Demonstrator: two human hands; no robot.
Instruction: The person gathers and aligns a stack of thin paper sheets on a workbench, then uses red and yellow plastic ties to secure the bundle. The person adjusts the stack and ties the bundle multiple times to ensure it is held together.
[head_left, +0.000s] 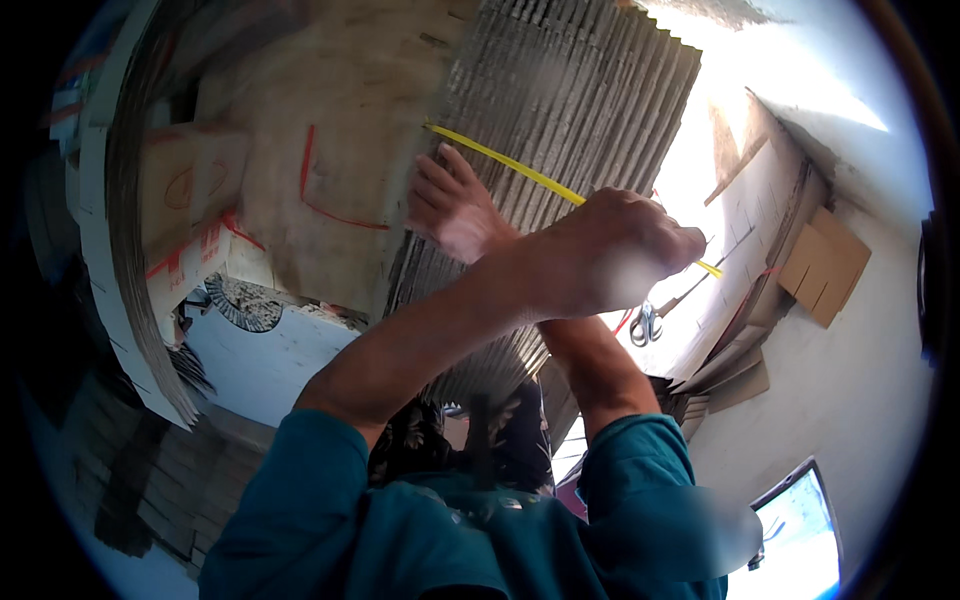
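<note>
A thick stack of corrugated cardboard sheets (570,75), ridged edges up, stands in front of me. A flat yellow strap (500,160) runs across it from its left edge. My forearms cross, the left over the right. My left hand (615,250) is closed around the strap near the stack's right side, and the strap's tail comes out beyond it. My right hand (450,205) lies at the stack's left edge, fingers curled and thumb up, just below the strap. Whatever is inside those fingers is hidden.
Scissors (645,325) lie on pale cardboard sheets (690,320) at the right. A red strap (305,170) lies on the wooden board (340,90) at the left. Beside it stand a cardboard box (190,185) and tall stacked sheets (125,230). A brown cardboard piece (825,265) is near the wall.
</note>
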